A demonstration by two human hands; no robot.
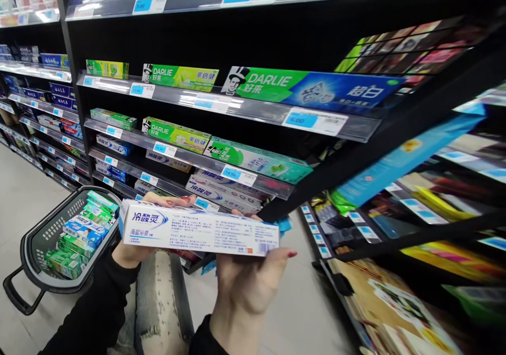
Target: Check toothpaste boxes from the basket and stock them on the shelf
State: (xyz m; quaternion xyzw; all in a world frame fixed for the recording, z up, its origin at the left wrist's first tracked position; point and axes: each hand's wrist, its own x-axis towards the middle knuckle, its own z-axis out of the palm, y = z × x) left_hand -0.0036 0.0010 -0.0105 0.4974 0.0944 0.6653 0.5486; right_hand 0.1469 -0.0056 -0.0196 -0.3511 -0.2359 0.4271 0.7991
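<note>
I hold a long white and blue toothpaste box (197, 231) level in front of me with both hands. My left hand (132, 252) grips its left end from behind, fingers curled over the top edge. My right hand (247, 281) supports the right end from below, fingers wrapped round it. A dark shopping basket (37, 239) hangs at my left arm, holding several green and blue toothpaste boxes (81, 234).
Black store shelves (221, 107) in front carry green Darlie toothpaste boxes (312, 89) and blue price tags. Another shelf unit (415, 228) with mixed goods stands at the right. The aisle floor (23, 197) runs off to the left past further shelves.
</note>
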